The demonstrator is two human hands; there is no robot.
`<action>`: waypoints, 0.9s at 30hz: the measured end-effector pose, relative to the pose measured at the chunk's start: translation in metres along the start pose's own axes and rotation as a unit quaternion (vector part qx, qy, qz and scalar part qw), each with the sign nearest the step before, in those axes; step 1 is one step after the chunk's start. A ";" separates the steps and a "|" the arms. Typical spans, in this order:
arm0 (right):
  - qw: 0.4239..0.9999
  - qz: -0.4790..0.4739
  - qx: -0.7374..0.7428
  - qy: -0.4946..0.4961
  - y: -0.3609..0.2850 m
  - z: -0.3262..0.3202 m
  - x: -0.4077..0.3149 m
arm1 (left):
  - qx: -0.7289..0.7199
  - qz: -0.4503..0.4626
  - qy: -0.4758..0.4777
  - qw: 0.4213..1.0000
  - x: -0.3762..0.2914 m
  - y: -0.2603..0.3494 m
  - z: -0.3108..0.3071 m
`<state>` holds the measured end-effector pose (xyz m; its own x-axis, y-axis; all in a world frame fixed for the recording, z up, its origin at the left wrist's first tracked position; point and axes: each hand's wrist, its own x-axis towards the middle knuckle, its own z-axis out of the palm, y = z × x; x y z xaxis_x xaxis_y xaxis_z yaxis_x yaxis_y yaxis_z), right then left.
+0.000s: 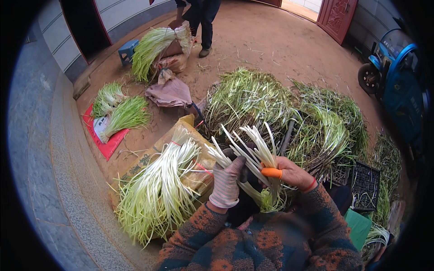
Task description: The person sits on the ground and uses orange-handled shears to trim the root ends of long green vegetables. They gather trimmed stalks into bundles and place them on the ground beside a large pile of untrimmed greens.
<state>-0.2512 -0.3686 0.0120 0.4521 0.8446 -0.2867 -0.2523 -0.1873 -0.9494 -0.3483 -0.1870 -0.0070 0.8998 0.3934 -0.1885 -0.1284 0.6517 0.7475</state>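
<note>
My left hand (225,184), in a striped glove with a dark palm, grips a few white stalks (217,155) that look like blanched garlic chives. Beside it my right hand (292,172), bare but for an orange finger cot and a red wrist band, holds a thicker bunch of the same stalks (259,144). The white ends point up and away from me; pale green leaves (271,201) hang below my hands. To the left, a large tied bundle of trimmed chives (166,176) lies on a stuffed yellow woven sack (205,152).
Untrimmed chives (251,98) are heaped ahead, with more at right around black plastic crates (365,186). Smaller bundles (127,115) rest on a red sheet (110,147) at left. Beyond, a person (206,20) handles another big bundle (154,47) near a blue stool (128,50). A blue vehicle (400,81) stands right.
</note>
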 end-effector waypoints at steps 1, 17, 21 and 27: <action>1.000 -0.006 0.002 0.002 0.001 0.000 0.000 | -0.016 0.006 -0.003 1.000 0.000 0.000 0.000; 0.981 -0.086 -0.155 0.075 0.004 0.018 0.001 | 0.031 0.010 0.043 0.999 0.004 0.001 0.003; 0.956 -0.121 -0.264 0.050 0.002 0.012 -0.002 | -0.009 -0.014 0.038 0.999 0.007 0.000 -0.001; 0.930 -0.072 -0.360 0.021 -0.004 0.012 -0.007 | 0.016 0.026 0.022 0.999 0.012 -0.007 -0.003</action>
<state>-0.2637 -0.3673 0.0190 0.4730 0.8697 -0.1410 0.4443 -0.3736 -0.8143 -0.3381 -0.1852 -0.0160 0.8732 0.4545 -0.1761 -0.1605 0.6093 0.7765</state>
